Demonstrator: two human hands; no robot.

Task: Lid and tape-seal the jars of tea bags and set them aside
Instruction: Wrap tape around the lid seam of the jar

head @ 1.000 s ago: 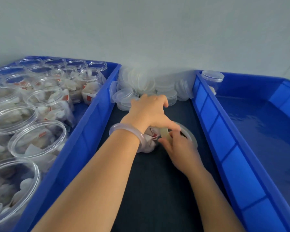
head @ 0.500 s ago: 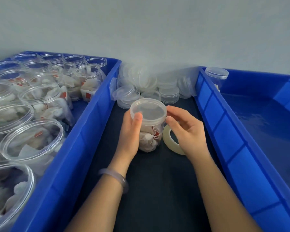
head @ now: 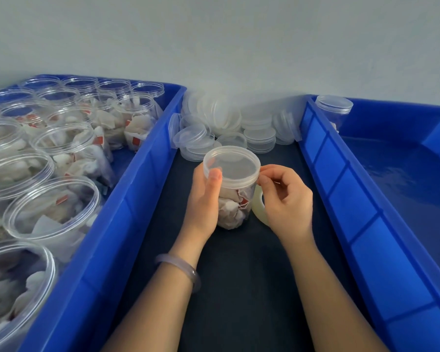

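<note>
The jar (head: 233, 201), with its lid (head: 231, 163) on, stands upright on the dark mat (head: 239, 275) between blue crates (head: 142, 189). Your left hand (head: 203, 199), off its top now, grips its side. Your right hand (head: 287, 199) has left the tape roll (head: 257, 212) to pinch the lid's rim (tape end unclear), so sealing looks begun.

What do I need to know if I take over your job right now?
Left hand grips the jar, upright on the dark mat.
Right hand pinches at the lid rim; tape roll beside it.
Done: lid on; one lidded jar in the right crate.
Left: tape this one, set it aside, then the open jars in the left crate; spare lids behind.
</note>
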